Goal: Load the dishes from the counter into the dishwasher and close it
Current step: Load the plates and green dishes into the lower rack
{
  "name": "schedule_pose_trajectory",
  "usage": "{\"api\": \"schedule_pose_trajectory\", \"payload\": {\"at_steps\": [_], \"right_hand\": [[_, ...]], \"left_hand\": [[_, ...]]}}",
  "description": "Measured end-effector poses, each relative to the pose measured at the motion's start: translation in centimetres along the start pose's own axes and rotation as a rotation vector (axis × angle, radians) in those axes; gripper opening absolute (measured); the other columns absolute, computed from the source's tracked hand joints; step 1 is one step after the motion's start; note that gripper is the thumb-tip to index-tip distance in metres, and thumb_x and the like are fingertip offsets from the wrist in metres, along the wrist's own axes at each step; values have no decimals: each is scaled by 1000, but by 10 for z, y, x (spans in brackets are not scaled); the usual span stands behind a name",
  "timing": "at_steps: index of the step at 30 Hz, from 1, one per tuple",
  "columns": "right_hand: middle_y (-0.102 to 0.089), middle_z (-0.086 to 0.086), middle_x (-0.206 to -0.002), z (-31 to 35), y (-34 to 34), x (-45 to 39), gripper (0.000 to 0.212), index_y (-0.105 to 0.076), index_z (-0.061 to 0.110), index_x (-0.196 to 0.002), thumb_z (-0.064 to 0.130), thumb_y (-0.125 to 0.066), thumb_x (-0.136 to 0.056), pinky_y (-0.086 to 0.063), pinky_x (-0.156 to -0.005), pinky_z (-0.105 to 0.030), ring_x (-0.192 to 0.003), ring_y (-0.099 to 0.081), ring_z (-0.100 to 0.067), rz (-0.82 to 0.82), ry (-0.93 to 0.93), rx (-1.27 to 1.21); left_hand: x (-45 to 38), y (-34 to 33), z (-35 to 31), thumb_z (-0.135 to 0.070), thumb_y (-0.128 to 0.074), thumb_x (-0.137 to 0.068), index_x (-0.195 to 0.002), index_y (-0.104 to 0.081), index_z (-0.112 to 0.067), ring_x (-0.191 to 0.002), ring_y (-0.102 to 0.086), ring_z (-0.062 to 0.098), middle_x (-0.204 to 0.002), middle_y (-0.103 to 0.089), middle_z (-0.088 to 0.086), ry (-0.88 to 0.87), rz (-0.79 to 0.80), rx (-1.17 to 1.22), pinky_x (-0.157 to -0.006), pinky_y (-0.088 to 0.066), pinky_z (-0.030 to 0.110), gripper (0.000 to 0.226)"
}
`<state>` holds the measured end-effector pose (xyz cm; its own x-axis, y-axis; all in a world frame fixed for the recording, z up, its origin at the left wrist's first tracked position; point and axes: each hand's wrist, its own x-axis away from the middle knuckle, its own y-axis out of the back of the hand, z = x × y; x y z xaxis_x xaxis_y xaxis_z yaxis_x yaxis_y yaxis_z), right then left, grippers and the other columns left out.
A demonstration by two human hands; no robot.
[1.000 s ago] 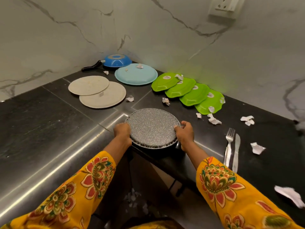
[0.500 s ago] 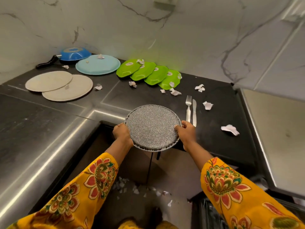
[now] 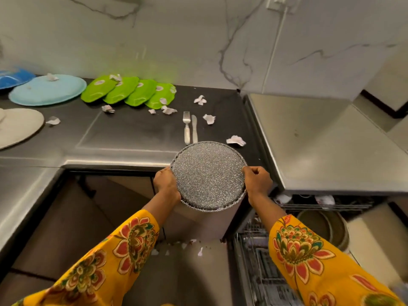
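At the far left edge of the counter point(image 3: 132, 138) lies a blue dish point(image 3: 13, 77), and beside it a large light-blue plate point(image 3: 47, 90), turned upside down. In front of them, at the left edge, lies a grey round plate point(image 3: 17, 127). Further right, along the back edge, four green plates point(image 3: 129, 92) lie in an overlapping row. Then come a fork point(image 3: 186, 127) and a knife point(image 3: 194, 129), side by side near the front edge, with torn paper scraps point(image 3: 235, 140) around them.

The speckled grey plate point(image 3: 208, 175) is lifted over the front edge of the counter, flat side toward the camera. The left hand point(image 3: 166, 183) grips its left rim, and the right hand point(image 3: 257, 183) grips its right rim with curled fingers, so the plate sits between both hands.

At the right, below the steel surface, the dishwasher point(image 3: 309, 217) is open. Its lower rack point(image 3: 256, 261) is pulled out, and one round dish point(image 3: 324, 226) seems to stand in it already.

I judge the task is only at its beginning: one plate is on its way, most dishes are not yet loaded, and the door is not yet closed.
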<state>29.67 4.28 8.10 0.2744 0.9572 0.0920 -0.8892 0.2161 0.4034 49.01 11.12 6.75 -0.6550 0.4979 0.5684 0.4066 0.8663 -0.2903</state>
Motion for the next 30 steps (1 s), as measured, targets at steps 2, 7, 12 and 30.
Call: {"api": "schedule_pose_trajectory", "payload": {"at_steps": [2,7,12,30], "right_hand": [[-64,-7,-82,-13,28,-9,15,-65,8,-83,23,-62,-81,-40,-72,-29,-78,-53,-23,-54,-23,7],[-55,-13,-78,-48,102,-31,24,-55,6,-76,25,-52,-89,-28,-61,-29,-73,-46,-25,-161,-79,58],[-59,-22,-92,-93,175,-47,42,-64,-4,-91,32,-43,-95,-34,-71,-35,-92,-54,-37,-177,-148,160],[-55,-15,-74,-223,291,-51,32,-64,-5,-76,24,-53,-87,-44,-66,-41,-72,-49,-25,-217,-470,80]], "left_hand": [[17,-16,21,3,-46,-85,-85,-55,-11,-68,-53,19,-81,-57,7,19,35,-21,-73,-51,39,17],[65,-53,79,-3,-47,-88,-86,-54,-11,-69,-48,17,-76,-53,5,57,112,-99,-72,-46,38,11],[109,-73,144,-15,-46,-93,-90,-51,-12,-76,-49,21,-81,-52,6,129,170,-180,-77,-48,41,6],[206,-91,271,-15,-43,-101,-105,-48,-10,-97,-50,26,-104,-53,11,264,176,-411,-93,-45,43,9]]}}
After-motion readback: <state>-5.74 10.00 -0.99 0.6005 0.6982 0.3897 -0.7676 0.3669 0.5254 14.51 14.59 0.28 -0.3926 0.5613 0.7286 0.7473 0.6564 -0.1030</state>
